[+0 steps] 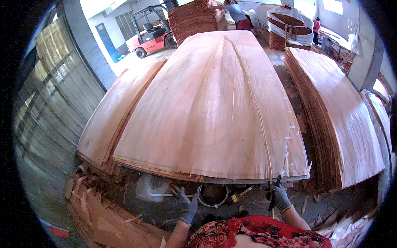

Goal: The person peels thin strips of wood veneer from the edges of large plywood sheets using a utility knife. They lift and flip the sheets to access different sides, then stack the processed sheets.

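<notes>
A wide stack of thin wood veneer sheets [198, 103] lies in front of me. Over its top sheet runs a long narrow veneer strip [258, 109], from the far edge down to the near one and past it. My right hand [281, 199], in a grey glove, is closed on a dark, narrow tool [278, 182] at the near edge, beside the strip's end. Whether it grips the strip too, I cannot tell. My left hand [185, 206], also gloved, hovers short of the near edge with fingers apart and nothing in it.
More veneer stacks stand at the left [120, 111] and right [335, 107]. Below the near edge are a round metal ring [213, 205], a clear plastic bag [151, 188] and scrap veneer [111, 219]. Farther off are a red forklift [151, 35] and a person [237, 14] by a tall stack.
</notes>
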A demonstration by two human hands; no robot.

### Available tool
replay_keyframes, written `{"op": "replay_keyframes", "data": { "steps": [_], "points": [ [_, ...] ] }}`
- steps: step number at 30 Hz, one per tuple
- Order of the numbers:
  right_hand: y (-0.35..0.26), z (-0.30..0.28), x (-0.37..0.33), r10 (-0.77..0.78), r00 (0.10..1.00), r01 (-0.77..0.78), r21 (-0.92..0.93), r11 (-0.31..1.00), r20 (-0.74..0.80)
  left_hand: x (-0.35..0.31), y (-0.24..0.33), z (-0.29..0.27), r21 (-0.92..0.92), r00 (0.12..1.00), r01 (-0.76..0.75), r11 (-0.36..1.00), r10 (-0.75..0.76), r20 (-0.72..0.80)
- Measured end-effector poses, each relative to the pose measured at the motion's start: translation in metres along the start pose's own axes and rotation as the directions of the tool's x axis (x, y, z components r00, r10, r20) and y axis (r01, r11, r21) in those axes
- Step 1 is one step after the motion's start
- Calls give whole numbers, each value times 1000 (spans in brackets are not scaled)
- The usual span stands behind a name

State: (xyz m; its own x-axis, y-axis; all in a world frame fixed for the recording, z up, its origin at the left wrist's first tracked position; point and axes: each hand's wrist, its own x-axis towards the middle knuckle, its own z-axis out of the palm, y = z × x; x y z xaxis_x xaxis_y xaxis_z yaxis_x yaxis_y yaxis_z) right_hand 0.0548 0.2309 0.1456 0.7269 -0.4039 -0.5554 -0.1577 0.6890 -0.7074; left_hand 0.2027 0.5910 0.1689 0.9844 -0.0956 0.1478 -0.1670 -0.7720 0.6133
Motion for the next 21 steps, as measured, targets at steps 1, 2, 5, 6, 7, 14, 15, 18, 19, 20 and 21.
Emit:
{"op": "replay_keyframes", "data": {
  "steps": [1,2,5,6,7,14,15,18,19,20,21],
  "points": [
    [-2,4,-4,-25,999,23,-54,998,-30,9,-9,-3,28,999,-18,999,19,-31],
    [-4,7,-13,-52,997,45,-107,993,-58,18,-17,-9,58,997,-37,998,40,-61],
    [7,5,-12,-155,980,131,-182,975,-123,63,-46,-23,46,990,-82,996,87,-111],
    [15,-1,-11,-187,972,158,-196,968,-142,78,-64,-24,29,984,-100,995,103,-147],
    [21,10,-13,-235,953,171,-296,940,-193,94,-82,-29,92,986,-46,995,60,-158],
    [75,26,-12,-467,842,258,-557,790,-272,206,-135,-85,-20,966,-124,992,116,-231],
    [73,39,-17,-526,806,264,-630,730,-271,215,-139,-94,100,972,-58,993,79,-220],
    [50,76,-38,-619,740,247,-750,614,-263,243,-161,-97,159,981,-57,986,85,-174],
    [47,75,-35,-720,651,275,-808,521,-243,248,-166,-92,177,977,-67,982,100,-187],
    [40,91,-41,-731,641,255,-833,491,-235,249,-181,-83,249,977,-76,966,122,-175],
    [30,107,-50,-742,632,234,-857,459,-225,246,-197,-71,320,977,-82,944,141,-163]
  ]
}}
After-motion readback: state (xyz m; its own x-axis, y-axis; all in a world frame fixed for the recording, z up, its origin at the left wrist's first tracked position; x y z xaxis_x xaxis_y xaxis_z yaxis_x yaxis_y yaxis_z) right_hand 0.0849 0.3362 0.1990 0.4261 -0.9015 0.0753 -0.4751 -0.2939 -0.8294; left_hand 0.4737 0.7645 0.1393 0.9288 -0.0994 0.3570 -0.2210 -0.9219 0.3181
